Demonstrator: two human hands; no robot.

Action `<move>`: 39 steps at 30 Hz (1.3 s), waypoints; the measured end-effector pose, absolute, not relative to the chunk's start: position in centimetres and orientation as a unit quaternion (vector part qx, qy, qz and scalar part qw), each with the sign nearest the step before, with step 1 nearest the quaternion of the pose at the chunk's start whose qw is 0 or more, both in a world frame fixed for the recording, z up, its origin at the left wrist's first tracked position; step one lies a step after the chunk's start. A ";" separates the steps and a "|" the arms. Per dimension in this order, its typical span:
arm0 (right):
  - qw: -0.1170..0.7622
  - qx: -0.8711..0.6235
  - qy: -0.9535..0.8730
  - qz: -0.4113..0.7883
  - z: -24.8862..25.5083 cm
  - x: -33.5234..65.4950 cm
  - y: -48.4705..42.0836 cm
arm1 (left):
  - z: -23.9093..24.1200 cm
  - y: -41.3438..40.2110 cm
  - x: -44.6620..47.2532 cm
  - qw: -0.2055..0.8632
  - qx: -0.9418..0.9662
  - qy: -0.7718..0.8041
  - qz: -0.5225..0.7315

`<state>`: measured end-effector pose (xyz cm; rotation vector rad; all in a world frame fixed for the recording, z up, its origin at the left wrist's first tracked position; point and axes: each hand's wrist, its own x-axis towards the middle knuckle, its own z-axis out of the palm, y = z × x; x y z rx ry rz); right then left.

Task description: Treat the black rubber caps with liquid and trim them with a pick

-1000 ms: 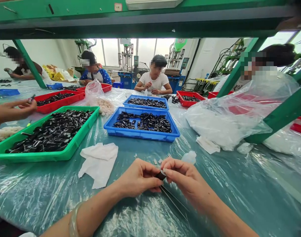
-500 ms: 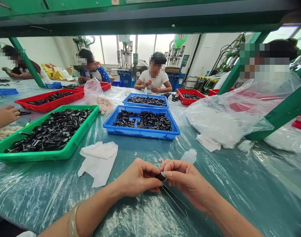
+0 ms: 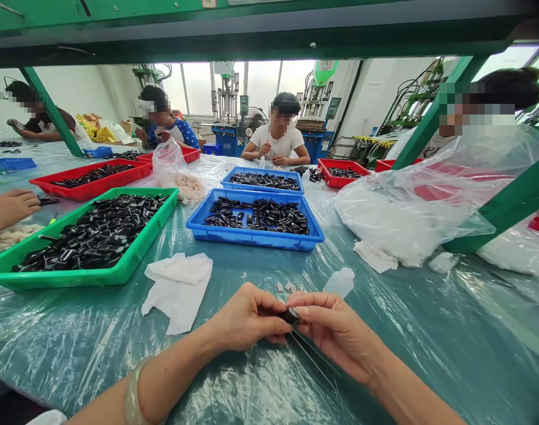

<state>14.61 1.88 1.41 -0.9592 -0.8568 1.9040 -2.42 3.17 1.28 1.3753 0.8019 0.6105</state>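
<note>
1. Pinching the black piece (image 3: 288, 317) between them, the two hands meet in the head view over the bench (image 3: 96, 360), near the middle of its near edge.

2. The left hand (image 3: 249, 319) has thumb and forefinger pressed on the piece's left end. The right hand (image 3: 335, 323) has thumb and fingertip closed at its right end. Whether the pale spot there is a nail or part of the piece cannot be told.

3. The piece looks light, stiff and smooth, so it might slip more easily than break. Its left end seems the surest place to hold, leaving the right end to the other fingertips.

4. Thin pale strands (image 3: 314, 361) slant below it toward the near edge; whether they join it is unclear. They could snag the right fingers.

5. Just beyond the hands lie pale scraps (image 3: 284, 287) and a clear lump (image 3: 339, 282); leftward lies a white cloth (image 3: 178, 289).

6. Toward the far edge stands a blue tray (image 3: 251, 238) of black parts. A fuller green tray (image 3: 131, 260) fills the left side, with someone else's hand (image 3: 12, 209) beyond it.

7. A clear bag (image 3: 384, 218) and green post (image 3: 515, 200) obstruct reach toward the right edge.
</note>
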 end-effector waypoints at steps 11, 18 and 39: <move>0.434 -0.409 -0.285 0.750 0.9 14.2 1.8 | 1.0 3.3 -2.4 0.639 0.617 0.364 0.279; 0.456 -0.410 -0.259 0.746 0.5 13.7 1.7 | 0.7 3.3 -2.2 0.616 0.633 0.365 0.294; 0.423 -0.372 -0.298 0.771 0.7 14.3 1.9 | 1.1 3.4 -2.7 0.661 0.620 0.352 0.234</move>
